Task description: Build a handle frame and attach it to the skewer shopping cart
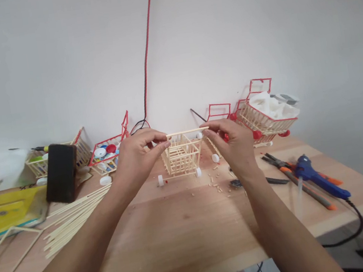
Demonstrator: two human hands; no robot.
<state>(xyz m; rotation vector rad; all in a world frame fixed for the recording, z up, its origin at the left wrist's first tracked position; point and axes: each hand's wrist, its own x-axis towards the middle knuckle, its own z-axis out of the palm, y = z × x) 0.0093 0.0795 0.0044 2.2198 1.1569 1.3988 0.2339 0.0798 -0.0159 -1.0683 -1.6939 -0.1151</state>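
Observation:
Pinched between both hands, a short pale wooden stick [187, 131] is held level above a small cart made of sticks [182, 159]. My left hand [144, 148] has its thumb and fingers closed on the left end. At the other end, my right hand [231, 140] grips in the same way. The cart stands upright on the table, with a white wheel [160, 180] at its front left and another white wheel [198, 172] at its front right. Whether the stick touches the cart's top, I cannot tell.
Long loose sticks [77, 215] and a black phone [60, 172] are on the left. A blue glue gun [320, 178] and pliers [278, 162] lie right, near stick offcuts [217, 188]. Red-trimmed carts [267, 116] line the wall. The table [184, 244] ends in front.

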